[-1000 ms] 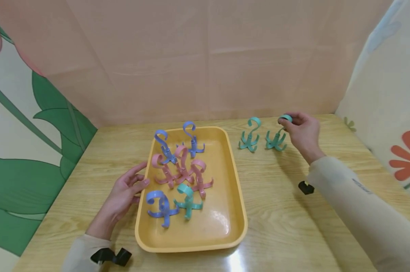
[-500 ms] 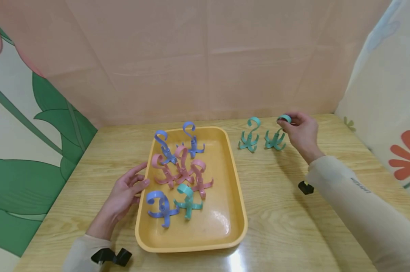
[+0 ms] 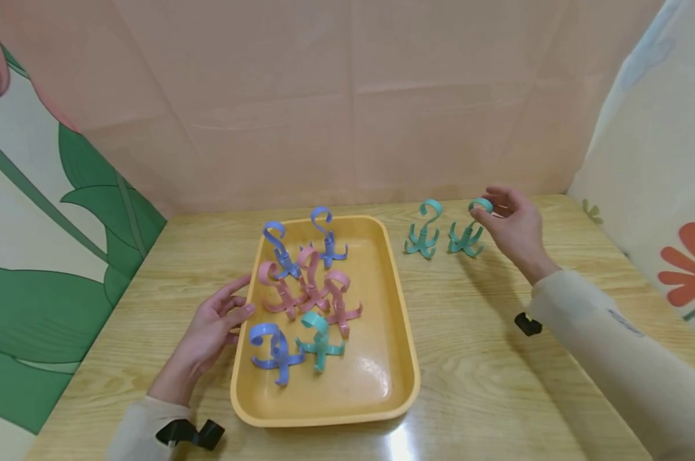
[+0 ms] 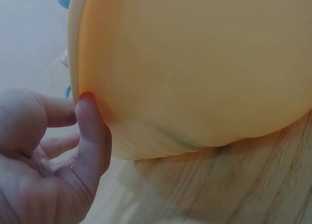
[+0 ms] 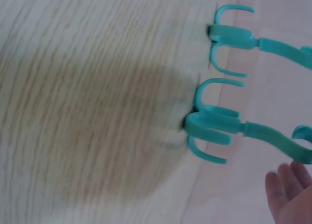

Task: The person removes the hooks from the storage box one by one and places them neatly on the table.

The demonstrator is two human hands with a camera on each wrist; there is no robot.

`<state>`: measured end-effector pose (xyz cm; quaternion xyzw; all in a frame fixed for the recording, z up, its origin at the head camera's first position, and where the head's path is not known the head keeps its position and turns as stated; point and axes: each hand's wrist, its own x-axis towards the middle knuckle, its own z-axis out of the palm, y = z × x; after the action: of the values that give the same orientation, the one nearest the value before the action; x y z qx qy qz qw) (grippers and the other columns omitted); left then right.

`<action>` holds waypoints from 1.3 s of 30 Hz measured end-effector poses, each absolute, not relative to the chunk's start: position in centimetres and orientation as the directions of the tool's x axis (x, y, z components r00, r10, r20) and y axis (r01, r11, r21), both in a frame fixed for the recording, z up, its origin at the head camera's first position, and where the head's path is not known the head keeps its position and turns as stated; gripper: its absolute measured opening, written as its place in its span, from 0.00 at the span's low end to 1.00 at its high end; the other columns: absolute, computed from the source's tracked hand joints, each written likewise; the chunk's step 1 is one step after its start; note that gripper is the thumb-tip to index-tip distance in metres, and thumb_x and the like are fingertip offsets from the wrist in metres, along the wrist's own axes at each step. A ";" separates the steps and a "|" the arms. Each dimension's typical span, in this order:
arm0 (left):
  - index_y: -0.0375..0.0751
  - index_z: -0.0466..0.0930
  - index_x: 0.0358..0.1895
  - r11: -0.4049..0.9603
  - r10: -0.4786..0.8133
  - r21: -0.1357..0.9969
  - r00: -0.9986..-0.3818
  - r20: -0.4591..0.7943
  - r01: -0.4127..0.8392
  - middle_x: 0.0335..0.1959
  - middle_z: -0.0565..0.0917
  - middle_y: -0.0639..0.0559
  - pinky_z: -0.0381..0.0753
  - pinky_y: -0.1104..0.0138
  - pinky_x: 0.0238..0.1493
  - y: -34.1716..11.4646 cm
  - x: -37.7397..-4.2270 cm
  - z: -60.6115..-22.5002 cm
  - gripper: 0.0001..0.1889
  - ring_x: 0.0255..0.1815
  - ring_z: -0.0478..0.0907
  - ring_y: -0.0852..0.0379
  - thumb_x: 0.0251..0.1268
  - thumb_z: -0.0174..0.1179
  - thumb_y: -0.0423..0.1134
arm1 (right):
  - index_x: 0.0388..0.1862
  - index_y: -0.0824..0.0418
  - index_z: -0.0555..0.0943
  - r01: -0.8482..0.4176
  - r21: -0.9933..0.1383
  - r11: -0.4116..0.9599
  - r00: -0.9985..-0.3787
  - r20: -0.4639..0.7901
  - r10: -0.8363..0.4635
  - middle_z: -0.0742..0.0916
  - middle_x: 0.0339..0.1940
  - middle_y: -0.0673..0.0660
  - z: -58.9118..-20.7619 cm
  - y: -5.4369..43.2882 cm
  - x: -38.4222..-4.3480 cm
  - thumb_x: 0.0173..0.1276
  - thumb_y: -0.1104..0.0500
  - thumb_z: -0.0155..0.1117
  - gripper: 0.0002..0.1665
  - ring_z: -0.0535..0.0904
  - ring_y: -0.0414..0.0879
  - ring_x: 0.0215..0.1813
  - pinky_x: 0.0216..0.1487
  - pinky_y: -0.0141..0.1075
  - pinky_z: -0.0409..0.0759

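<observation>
My left hand [image 3: 209, 330] pinches the left rim of a yellow plastic tray [image 3: 376, 301]; in the left wrist view its thumb and fingers [image 4: 91, 124] lie either side of the rim. My right hand [image 3: 517, 227] is beside the curved top of a green multi-prong hanging hook [image 3: 465, 243] that stands upright on the table. In the right wrist view its fingertips [image 5: 276, 190] are straight, just off the hook's stem. A matching green hook [image 3: 422, 243] stands to its left.
Inside the tray are several hooks: blue ones [image 3: 278, 355], pink ones [image 3: 340, 310] and a green one [image 3: 320, 346]. The wooden table [image 3: 462, 384] runs back to a pinkish cloth backdrop [image 3: 353, 115]. A flower-printed wall covering [image 3: 641, 173] stands on the right.
My right hand has let go of the right green hook; its fingers have spread and drawn slightly right. The hook stays upright on the table. My left hand keeps its grip on the tray.
</observation>
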<state>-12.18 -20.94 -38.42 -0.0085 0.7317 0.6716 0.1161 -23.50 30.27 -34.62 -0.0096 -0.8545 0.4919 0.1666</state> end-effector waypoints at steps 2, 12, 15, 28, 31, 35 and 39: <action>0.46 0.56 0.80 0.098 0.143 0.981 -0.973 -0.182 -0.169 0.50 0.74 0.37 0.88 0.60 0.32 -21.0 -12.1 -38.3 0.32 0.40 0.84 0.53 0.76 0.55 0.33 | 0.74 0.58 0.68 -0.165 -0.840 0.517 -0.942 0.290 0.170 0.76 0.69 0.61 -34.3 30.1 -23.2 0.69 0.51 0.69 0.37 0.74 0.50 0.68 0.66 0.39 0.74; 0.46 0.56 0.80 0.099 0.135 0.979 -0.972 -0.191 -0.179 0.50 0.73 0.39 0.88 0.61 0.32 -21.0 -12.1 -38.1 0.32 0.40 0.84 0.54 0.77 0.55 0.33 | 0.71 0.58 0.71 -0.379 -0.770 0.514 -0.836 0.523 0.167 0.76 0.69 0.53 -32.4 26.3 -20.4 0.64 0.60 0.74 0.37 0.70 0.45 0.70 0.70 0.44 0.69; 0.46 0.56 0.80 0.099 0.136 0.979 -0.972 -0.192 -0.180 0.50 0.74 0.39 0.88 0.61 0.32 -21.0 -12.1 -38.1 0.32 0.40 0.84 0.53 0.77 0.55 0.33 | 0.67 0.61 0.75 -0.460 -0.747 0.481 -0.799 0.584 0.144 0.79 0.65 0.55 -32.1 24.7 -19.4 0.62 0.65 0.75 0.34 0.72 0.44 0.67 0.66 0.38 0.72; 0.46 0.57 0.79 0.107 0.132 0.977 -0.971 -0.199 -0.186 0.49 0.74 0.40 0.87 0.62 0.31 -20.8 -12.1 -38.2 0.32 0.40 0.84 0.53 0.76 0.55 0.32 | 0.54 0.73 0.81 -0.636 -0.761 0.130 -0.771 0.633 -0.067 0.85 0.54 0.59 -32.8 18.3 -14.7 0.61 0.78 0.68 0.21 0.81 0.49 0.56 0.55 0.36 0.81; 0.46 0.57 0.79 0.107 0.128 0.976 -0.971 -0.201 -0.188 0.49 0.74 0.40 0.87 0.62 0.30 -20.8 -12.1 -38.2 0.32 0.40 0.84 0.53 0.76 0.55 0.32 | 0.54 0.72 0.81 -0.609 -0.790 0.077 -0.793 0.601 -0.105 0.86 0.54 0.61 -33.2 17.0 -14.1 0.62 0.78 0.68 0.20 0.82 0.51 0.56 0.55 0.38 0.82; 0.47 0.57 0.79 0.111 0.118 0.975 -0.972 -0.203 -0.190 0.49 0.74 0.40 0.87 0.62 0.30 -20.8 -12.1 -38.2 0.32 0.40 0.84 0.53 0.76 0.55 0.32 | 0.55 0.70 0.81 -0.547 -0.836 0.043 -0.830 0.536 -0.153 0.86 0.54 0.60 -33.6 15.5 -13.3 0.63 0.75 0.69 0.20 0.82 0.51 0.56 0.56 0.42 0.82; 0.47 0.57 0.79 0.121 0.115 0.975 -0.972 -0.203 -0.189 0.49 0.74 0.40 0.87 0.62 0.30 -20.8 -12.1 -38.2 0.32 0.40 0.83 0.53 0.77 0.55 0.32 | 0.57 0.67 0.81 -0.480 -0.877 0.024 -0.860 0.465 -0.209 0.86 0.55 0.58 -33.9 14.4 -12.5 0.64 0.72 0.70 0.21 0.82 0.51 0.57 0.57 0.45 0.82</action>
<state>-12.13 -20.78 -38.15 -0.0251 0.7397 0.6626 0.1146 -12.54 14.36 -33.91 0.2432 -0.7082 0.6547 0.1035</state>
